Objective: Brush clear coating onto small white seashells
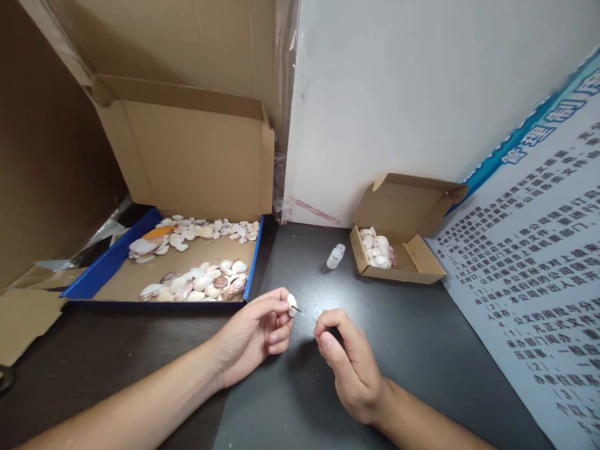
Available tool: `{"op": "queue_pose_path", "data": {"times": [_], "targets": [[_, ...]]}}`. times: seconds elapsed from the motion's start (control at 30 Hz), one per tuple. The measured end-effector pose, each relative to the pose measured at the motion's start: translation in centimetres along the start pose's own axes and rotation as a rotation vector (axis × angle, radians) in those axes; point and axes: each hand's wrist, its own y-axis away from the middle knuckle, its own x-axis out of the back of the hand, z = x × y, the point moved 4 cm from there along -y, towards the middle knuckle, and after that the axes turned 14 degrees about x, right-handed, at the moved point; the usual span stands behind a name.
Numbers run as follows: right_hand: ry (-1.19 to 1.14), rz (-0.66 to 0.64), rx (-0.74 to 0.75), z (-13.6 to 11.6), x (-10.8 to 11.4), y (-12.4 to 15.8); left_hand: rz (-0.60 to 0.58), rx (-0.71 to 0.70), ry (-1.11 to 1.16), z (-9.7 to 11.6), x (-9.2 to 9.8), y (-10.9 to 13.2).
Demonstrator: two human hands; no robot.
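Note:
My left hand (262, 328) pinches a small white seashell (292, 305) between thumb and fingertips, above the dark table. Closed round the handle of a thin brush (300, 310) is my right hand (347, 362); the fist hides most of that handle. The brush's slim dark tip reaches left and meets the face of the shell. Beyond both hands, a small clear bottle (335, 256) with whitish contents stands on the table.
At the left, a blue-edged cardboard box (126, 275) lies open with many seashells in two groups. A smaller cardboard box (398, 273) at the right holds a pile of shells (375, 247). A white panel (422, 81) and a printed sheet (529, 262) border the table (290, 400).

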Motion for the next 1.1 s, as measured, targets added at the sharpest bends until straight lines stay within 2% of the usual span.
{"op": "queue_pose_path", "data": {"times": [0.37,0.57,0.73,0.8,0.97,1.1], "targets": [[0.058,-0.090,-0.033,0.16,-0.15,-0.31,-0.017,0.007,0.067,-0.03,-0.15,-0.07],[0.078,-0.075,-0.096,0.42,0.03,-0.32,-0.035,0.000,0.064,0.13,-0.21,-0.04],[0.069,-0.010,0.014,-0.07,0.15,-0.34,-0.010,-0.002,0.062,0.07,0.00,-0.17],[0.071,-0.022,0.023,-0.14,0.07,-0.36,-0.005,0.005,0.057,0.00,0.00,-0.19],[0.083,-0.072,-0.066,0.17,-0.11,-0.50,-0.023,0.014,0.044,-0.09,-0.12,-0.17],[0.068,-0.088,-0.078,0.28,-0.23,-0.66,-0.039,0.020,0.043,0.00,-0.03,-0.22]]}}
